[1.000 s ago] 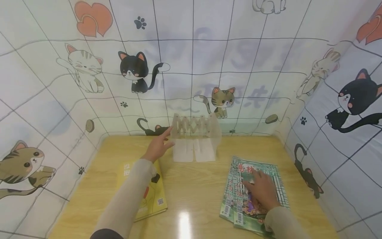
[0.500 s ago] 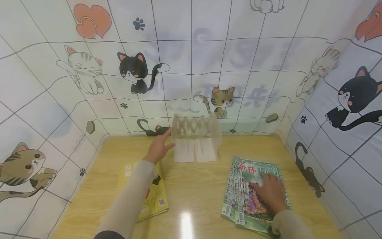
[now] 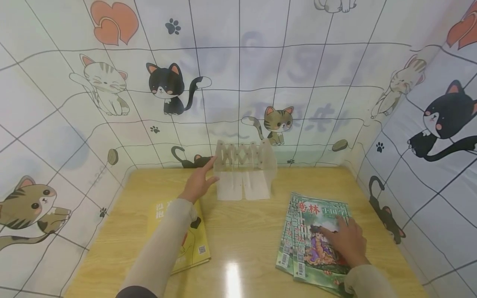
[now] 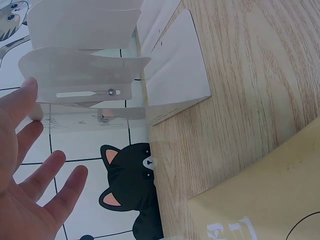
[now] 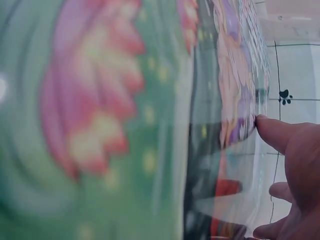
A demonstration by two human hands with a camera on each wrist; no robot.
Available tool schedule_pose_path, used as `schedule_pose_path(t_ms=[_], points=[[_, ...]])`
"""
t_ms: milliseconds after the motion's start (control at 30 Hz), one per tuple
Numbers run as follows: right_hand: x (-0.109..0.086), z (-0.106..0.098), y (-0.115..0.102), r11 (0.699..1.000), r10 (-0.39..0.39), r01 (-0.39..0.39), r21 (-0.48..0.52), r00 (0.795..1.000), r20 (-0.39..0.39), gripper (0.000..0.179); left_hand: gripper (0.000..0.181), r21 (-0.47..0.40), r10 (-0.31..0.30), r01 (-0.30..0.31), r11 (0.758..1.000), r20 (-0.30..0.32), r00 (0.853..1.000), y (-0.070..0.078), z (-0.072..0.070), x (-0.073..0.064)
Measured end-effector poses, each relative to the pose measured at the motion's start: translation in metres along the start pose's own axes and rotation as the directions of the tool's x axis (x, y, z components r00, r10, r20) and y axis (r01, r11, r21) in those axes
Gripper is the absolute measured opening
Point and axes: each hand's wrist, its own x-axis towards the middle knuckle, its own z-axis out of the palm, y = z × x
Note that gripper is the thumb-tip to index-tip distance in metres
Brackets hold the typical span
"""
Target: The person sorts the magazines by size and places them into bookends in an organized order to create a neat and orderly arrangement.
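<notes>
My left hand (image 3: 196, 184) reaches to the left end of a translucent white plastic book rack (image 3: 244, 185) at the back of the table. In the left wrist view, a fingertip (image 4: 30, 84) meets the rack's end plate (image 4: 85, 77) while the lower fingers are spread apart. On the right lie two overlapping green magazines (image 3: 303, 265) with illustrated covers. My right hand (image 3: 348, 240) rests over the upper one's right side, fingers loosely extended. The right wrist view shows its thumb (image 5: 275, 132) at the glossy cover (image 5: 150, 125).
A yellow book (image 3: 197, 244) lies at the left, partly hidden under my left forearm. Cat-printed cloth walls (image 3: 231, 91) close in the wooden table (image 3: 242, 231) at the back and both sides.
My right hand has slid to the right across the upper magazine, uncovering more of the cover's figure. The left hand stays at the rack's left end.
</notes>
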Motion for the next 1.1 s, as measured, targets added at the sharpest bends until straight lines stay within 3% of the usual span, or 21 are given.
schedule_pose_path(t_ms=[200,533,700,933,1100], points=[[0.002,-0.009,0.011,0.994,0.09,-0.092,0.06,0.995,0.038,0.111,0.081,-0.012,0.004,-0.004,1.0,-0.007,1.0,0.001,0.0,0.001],[0.004,-0.019,0.019,0.985,0.105,-0.116,0.125,0.99,0.092,0.118,0.084,-0.026,0.012,-0.012,1.0,-0.012,1.0,-0.001,0.001,0.002],[0.008,-0.023,0.027,0.989,0.037,-0.058,0.137,0.988,0.147,0.119,0.083,-0.018,0.01,-0.01,1.0,-0.01,1.0,0.0,0.001,0.001],[0.009,-0.03,0.036,0.966,-0.052,-0.015,0.259,0.968,0.246,0.111,0.08,-0.009,-0.018,0.018,1.0,0.009,1.0,0.003,-0.001,0.002],[0.007,-0.033,0.039,0.949,-0.087,0.004,0.315,0.964,0.252,0.1,0.08,-0.014,-0.024,0.025,1.0,0.013,1.0,0.004,-0.001,0.002]])
